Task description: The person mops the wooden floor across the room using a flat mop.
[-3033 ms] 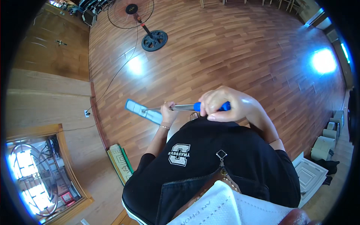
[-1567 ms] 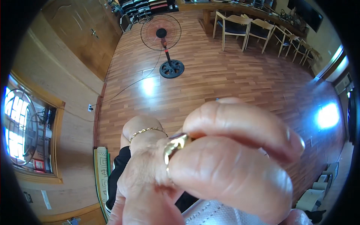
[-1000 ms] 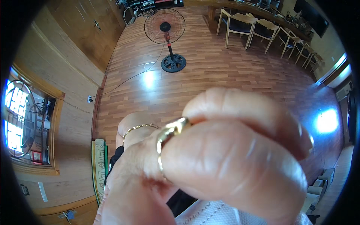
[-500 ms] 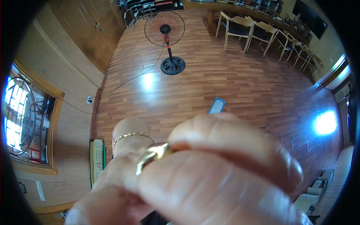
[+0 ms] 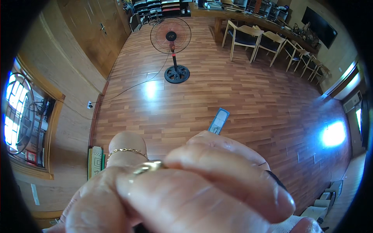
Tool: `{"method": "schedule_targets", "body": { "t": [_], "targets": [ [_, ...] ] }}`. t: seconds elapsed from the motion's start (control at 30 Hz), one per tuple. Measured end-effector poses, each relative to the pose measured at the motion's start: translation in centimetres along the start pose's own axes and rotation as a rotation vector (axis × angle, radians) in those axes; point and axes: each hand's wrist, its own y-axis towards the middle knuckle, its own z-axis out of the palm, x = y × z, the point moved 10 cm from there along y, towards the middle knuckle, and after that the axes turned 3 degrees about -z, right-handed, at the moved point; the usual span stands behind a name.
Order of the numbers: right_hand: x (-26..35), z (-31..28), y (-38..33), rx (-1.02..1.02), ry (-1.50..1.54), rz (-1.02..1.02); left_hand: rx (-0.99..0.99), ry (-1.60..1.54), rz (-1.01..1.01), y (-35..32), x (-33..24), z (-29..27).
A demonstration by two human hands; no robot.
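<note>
I think the mop work has a short stop here, with one hand busy close to my lens. The flat mop head with a pale middle and a bright blue rim (image 5: 220,118) lies on the shiny brown wood-plank floor (image 5: 202,93), and its near end goes out of sight behind the right hand. To get on with the mop, I'd say the left hand has to come down out of the way, so both hands can be on the handle. I can't see the handle from here.

The left hand (image 5: 171,190) is so near that it looks huge and a bit fuzzy. Its wrist is bent, and its fingers curl over to the right. It wears a fat, shiny gold ring (image 5: 149,167), and a thin gold chain bracelet (image 5: 128,150) goes round the wrist. I see nothing in this hand, but the fingertips point down low, so I can't tell if they pinch something.

The right hand (image 5: 233,146) is lower down, mostly hidden behind those big fingers. Only a strip of skin peeks out, so I can't tell how wide it is open or what it has hold of.
</note>
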Motion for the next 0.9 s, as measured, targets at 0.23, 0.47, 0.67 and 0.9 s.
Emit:
{"method": "schedule_targets", "body": {
  "t": [0.23, 0.47, 0.67, 0.9],
  "targets": [
    [-0.2, 0.9, 1.3, 0.056, 0.025, -0.023, 0.008, 0.536, -0.271, -0.9, -0.8, -2.3],
    [-0.8, 1.3, 1.6, 0.082, 0.061, -0.023, -0.327, -0.593, -0.136, -3.9, 1.0, -4.8],
    [-6.9, 3.7, 0.2, 0.166, -0.119, 0.176, -0.631, -0.426, 0.409, -5.3, 0.6, -6.9],
    [-18.2, 2.4, -4.2, -0.111, 0.051, 0.233, -0.034, 0.167, 0.66, -4.8, 4.9, -2.6]
  ]
}}
